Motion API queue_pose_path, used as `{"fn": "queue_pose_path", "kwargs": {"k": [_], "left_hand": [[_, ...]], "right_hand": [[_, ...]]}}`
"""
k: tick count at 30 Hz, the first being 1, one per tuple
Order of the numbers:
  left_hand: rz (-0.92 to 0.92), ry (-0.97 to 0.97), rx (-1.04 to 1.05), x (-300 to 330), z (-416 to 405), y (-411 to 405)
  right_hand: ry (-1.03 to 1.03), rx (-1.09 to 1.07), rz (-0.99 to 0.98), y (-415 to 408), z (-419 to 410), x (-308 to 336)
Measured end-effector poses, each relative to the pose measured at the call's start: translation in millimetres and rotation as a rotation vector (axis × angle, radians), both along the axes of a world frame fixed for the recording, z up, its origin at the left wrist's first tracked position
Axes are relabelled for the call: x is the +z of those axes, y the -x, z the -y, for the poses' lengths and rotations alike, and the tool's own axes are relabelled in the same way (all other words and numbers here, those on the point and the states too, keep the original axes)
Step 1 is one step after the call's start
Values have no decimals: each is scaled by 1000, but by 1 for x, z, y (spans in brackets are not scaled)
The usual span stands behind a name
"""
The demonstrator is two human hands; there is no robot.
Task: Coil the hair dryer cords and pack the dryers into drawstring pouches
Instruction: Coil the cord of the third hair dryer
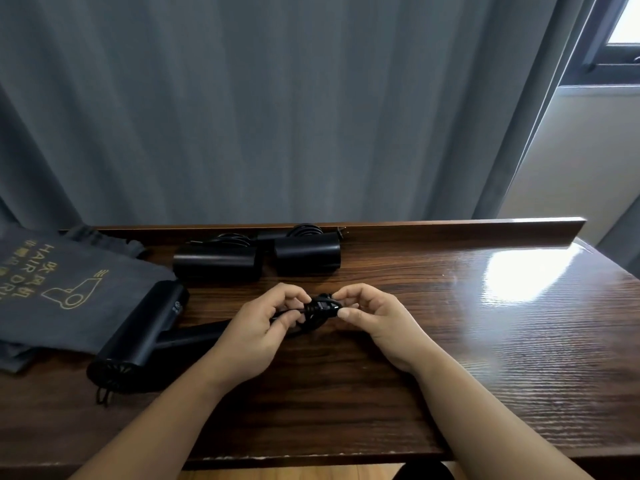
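A black hair dryer lies on the wooden table at the left, its handle pointing right toward my hands. Its black cord is bunched into a small coil between my hands at the table's middle. My left hand pinches the coil's left side and my right hand pinches its right side with thumb and forefinger. Two more black dryers lie side by side near the back rail, their cords bundled behind them. Grey drawstring pouches with gold print lie at the far left, partly under the near dryer.
A low wooden rail runs along the table's back edge, with a grey curtain hanging behind it. A window shows at the upper right and throws glare on the table's right part.
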State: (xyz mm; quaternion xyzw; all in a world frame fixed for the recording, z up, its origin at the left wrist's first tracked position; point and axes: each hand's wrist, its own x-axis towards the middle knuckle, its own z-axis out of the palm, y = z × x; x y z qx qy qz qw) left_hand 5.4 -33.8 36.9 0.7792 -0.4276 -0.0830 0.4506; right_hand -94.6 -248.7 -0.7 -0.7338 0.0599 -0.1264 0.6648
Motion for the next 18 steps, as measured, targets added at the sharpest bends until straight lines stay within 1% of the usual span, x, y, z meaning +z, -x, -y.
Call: {"fn": "queue_pose_path", "kwargs": {"k": [2,5,8,10,12,14,18], "left_hand": [[6,-41,-30,5,0,0],[72,-137,-78,8,1,3],[190,-260,-104,1,0,2],[245,-304,-111,-5,-2,2],[226,-258,-90,-10,-3,3],[167,-148,-46,-10,-3,7],[-25,114,79,2,5,9]], "right_hand": [[73,-27,-1,1,-2,0],[216,-58,-3,3,-2,0],[270,-108,30,3,-2,0],[296,-136,52,1,-1,-1],[265,-96,50,1,-2,-3],[201,-27,51,2,-3,-2],[276,38,58,2,-3,0]]}}
